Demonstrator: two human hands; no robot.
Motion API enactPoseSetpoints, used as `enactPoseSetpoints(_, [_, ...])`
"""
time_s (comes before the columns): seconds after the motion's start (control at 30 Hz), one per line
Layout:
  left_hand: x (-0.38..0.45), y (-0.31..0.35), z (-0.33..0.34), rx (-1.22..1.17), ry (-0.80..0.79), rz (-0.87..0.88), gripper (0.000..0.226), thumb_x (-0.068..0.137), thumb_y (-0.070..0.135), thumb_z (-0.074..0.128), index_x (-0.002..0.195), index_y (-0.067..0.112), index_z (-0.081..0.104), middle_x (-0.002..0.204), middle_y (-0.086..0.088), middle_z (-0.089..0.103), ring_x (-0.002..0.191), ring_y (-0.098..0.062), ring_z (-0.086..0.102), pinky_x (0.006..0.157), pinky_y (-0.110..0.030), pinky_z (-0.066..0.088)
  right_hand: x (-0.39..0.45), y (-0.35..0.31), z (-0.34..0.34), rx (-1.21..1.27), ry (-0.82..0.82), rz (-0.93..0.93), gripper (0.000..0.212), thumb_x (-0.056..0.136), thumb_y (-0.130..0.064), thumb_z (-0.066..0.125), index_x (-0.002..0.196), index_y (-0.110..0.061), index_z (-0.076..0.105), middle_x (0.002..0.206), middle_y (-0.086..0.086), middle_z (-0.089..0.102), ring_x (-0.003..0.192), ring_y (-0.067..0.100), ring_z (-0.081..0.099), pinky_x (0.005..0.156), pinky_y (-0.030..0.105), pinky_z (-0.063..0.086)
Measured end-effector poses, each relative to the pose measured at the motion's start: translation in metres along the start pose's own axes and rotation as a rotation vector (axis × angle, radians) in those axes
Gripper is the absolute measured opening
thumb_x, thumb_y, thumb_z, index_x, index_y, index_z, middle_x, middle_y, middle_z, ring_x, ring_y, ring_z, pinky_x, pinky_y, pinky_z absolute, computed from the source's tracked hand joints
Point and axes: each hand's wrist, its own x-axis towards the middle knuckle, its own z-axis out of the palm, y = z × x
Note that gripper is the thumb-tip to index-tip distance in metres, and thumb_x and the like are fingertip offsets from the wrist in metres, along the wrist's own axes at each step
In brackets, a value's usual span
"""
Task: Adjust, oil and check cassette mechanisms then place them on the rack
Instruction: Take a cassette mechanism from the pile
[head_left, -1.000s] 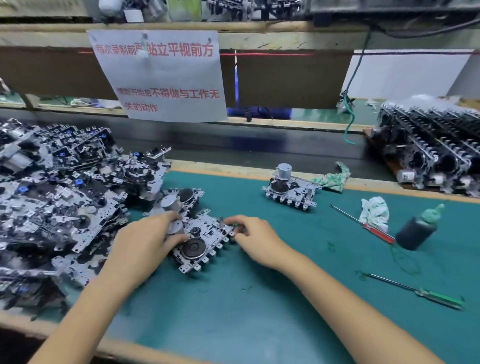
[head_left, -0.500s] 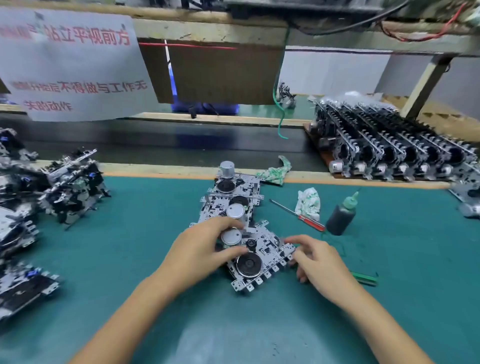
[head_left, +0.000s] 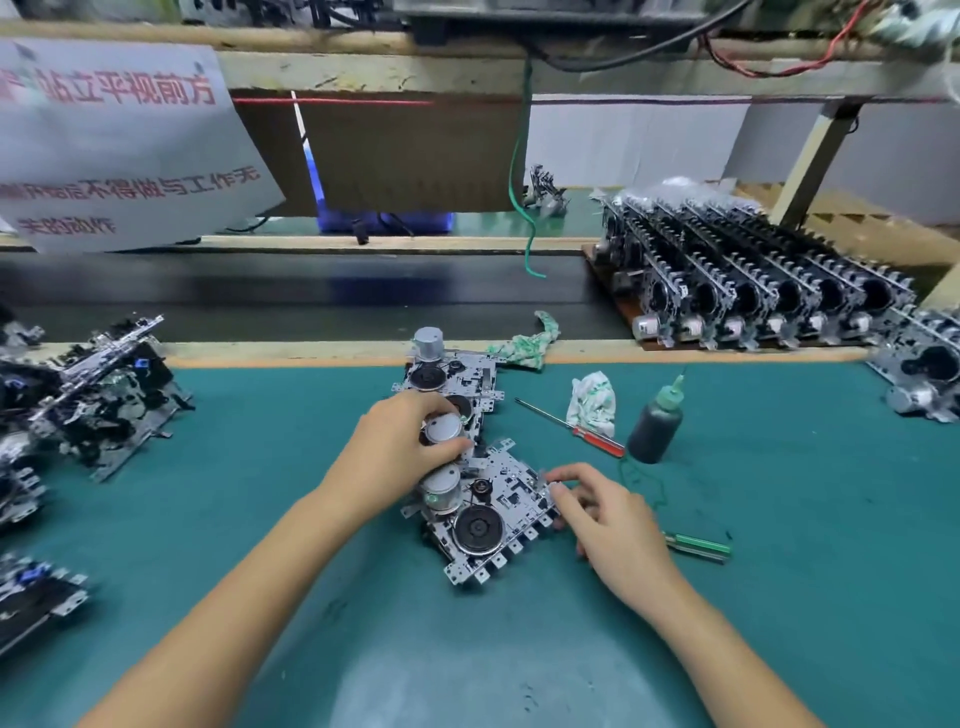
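Observation:
Three cassette mechanisms lie in a row on the green mat. The far cassette mechanism is untouched. My left hand grips the silver motor of the middle cassette mechanism, hiding most of it. The near cassette mechanism lies flat with its black flywheel up. At its right edge my right hand pinches the metal frame between thumb and fingertips. The rack at the back right holds several mechanisms standing in rows.
A dark oil bottle with a green tip stands right of the mechanisms. A red-handled screwdriver, a green-handled screwdriver and rags lie close by. A pile of mechanisms fills the left side.
Both hands moved the two mechanisms away from the left pile to a spot just in front of the far mechanism. Over the last half second the hands have hardly shifted.

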Motion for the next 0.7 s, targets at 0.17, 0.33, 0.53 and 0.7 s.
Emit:
enactPoseSetpoints(0.17, [-0.005,-0.002,0.001,-0.064,0.078,0.046,0.015,0.08,0.026,0.074,0.091,0.02,0.067,0.081,0.011,0.054,0.075,-0.016,0.05,0.07,-0.029,0.038,0.0,-0.001,-0.001,0.011,-0.039,-0.016,0.004,0.089,-0.035,0.058,0.087,-0.033,0.057,0.064,-0.011,0.059,0.053,0.019,0.05,0.061,0.034,0.045])
enactPoseSetpoints(0.33, [-0.009,0.0,-0.002,-0.18,0.141,0.039,0.019,0.076,0.028,0.077,0.086,0.035,0.061,0.082,0.016,0.056,0.069,0.003,0.049,0.067,-0.016,0.036,0.002,-0.003,-0.001,0.384,-0.115,0.092,0.007,0.09,-0.011,0.061,0.091,-0.012,0.053,0.054,-0.003,0.056,0.039,0.02,0.045,0.036,0.022,0.035])
enactPoseSetpoints(0.53, [-0.003,0.006,-0.011,-0.174,-0.073,0.17,0.021,0.077,0.017,0.077,0.09,0.029,0.066,0.081,0.01,0.052,0.069,0.001,0.05,0.063,-0.016,0.036,0.001,-0.006,0.003,0.527,-0.124,0.161,0.013,0.091,0.001,0.055,0.084,-0.007,0.046,0.049,0.004,0.055,0.035,0.015,0.046,0.034,0.02,0.036])
enactPoseSetpoints(0.7, [-0.002,0.01,-0.01,-0.198,-0.197,0.29,0.017,0.082,0.016,0.073,0.098,0.023,0.071,0.089,0.0,0.06,0.078,-0.01,0.053,0.075,-0.028,0.046,0.002,-0.004,0.005,0.491,-0.122,0.187,0.014,0.091,0.002,0.054,0.084,-0.007,0.046,0.045,0.0,0.055,0.038,0.017,0.048,0.036,0.022,0.039])
